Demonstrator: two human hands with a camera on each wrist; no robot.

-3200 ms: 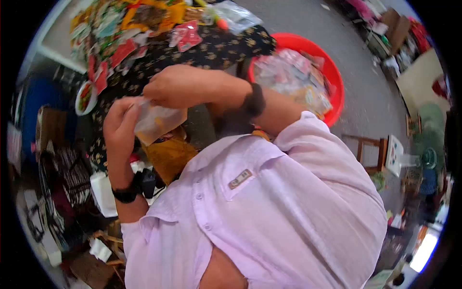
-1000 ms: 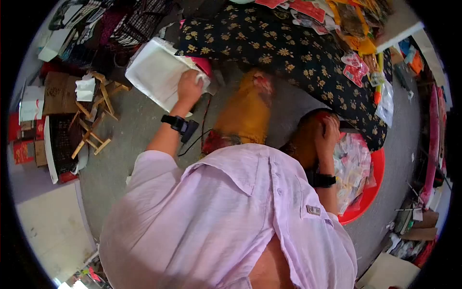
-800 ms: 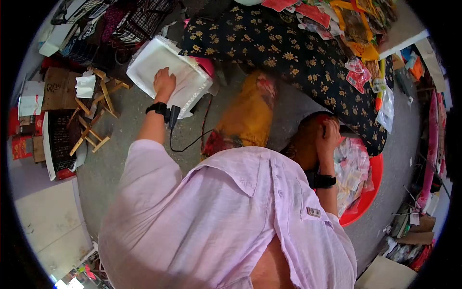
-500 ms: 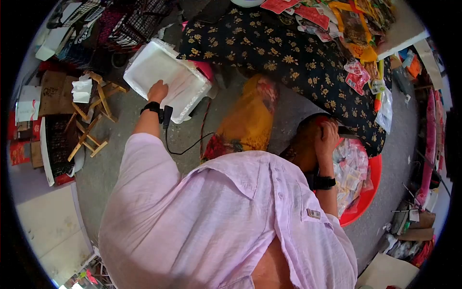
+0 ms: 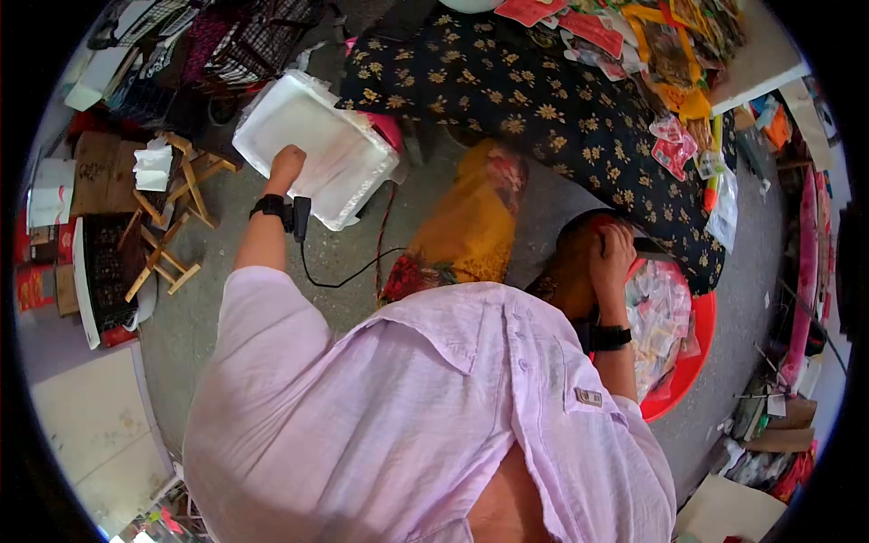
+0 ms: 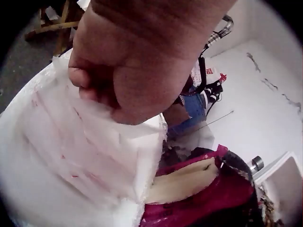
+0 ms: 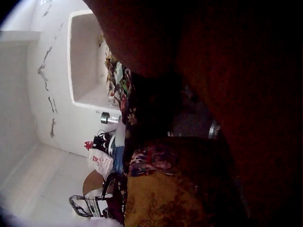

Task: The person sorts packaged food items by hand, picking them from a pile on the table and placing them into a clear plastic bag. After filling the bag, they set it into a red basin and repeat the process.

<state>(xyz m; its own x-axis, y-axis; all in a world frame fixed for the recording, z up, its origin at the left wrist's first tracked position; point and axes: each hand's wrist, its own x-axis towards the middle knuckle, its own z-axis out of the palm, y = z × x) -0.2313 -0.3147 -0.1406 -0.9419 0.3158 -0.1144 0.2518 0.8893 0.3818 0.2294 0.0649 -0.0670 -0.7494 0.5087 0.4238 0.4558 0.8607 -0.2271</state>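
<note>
In the head view my left hand (image 5: 287,167) is at the near left part of a white foam box (image 5: 294,113). The left wrist view shows its curled fingers pinching thin translucent plastic film (image 6: 80,142) that lies over the white surface. My right hand (image 5: 614,258) rests on the knee, its fingers loosely bent over dark brown cloth, beside the red tub (image 5: 706,326) of plastic packets (image 5: 656,308). The right wrist view is mostly dark, with yellow patterned cloth (image 7: 156,198) low in it.
A table with a black floral cloth (image 5: 489,81) carries colourful packets (image 5: 674,54) at upper right. Wooden folding stools (image 5: 167,258) stand on the left. A black cable (image 5: 339,285) hangs from the left wrist device. Baskets (image 5: 258,54) stand at upper left.
Earlier both hands held a clear bag by the table; the view has since turned. My left hand has slid across the box toward its near left edge. The right hand has stayed on the knee.
</note>
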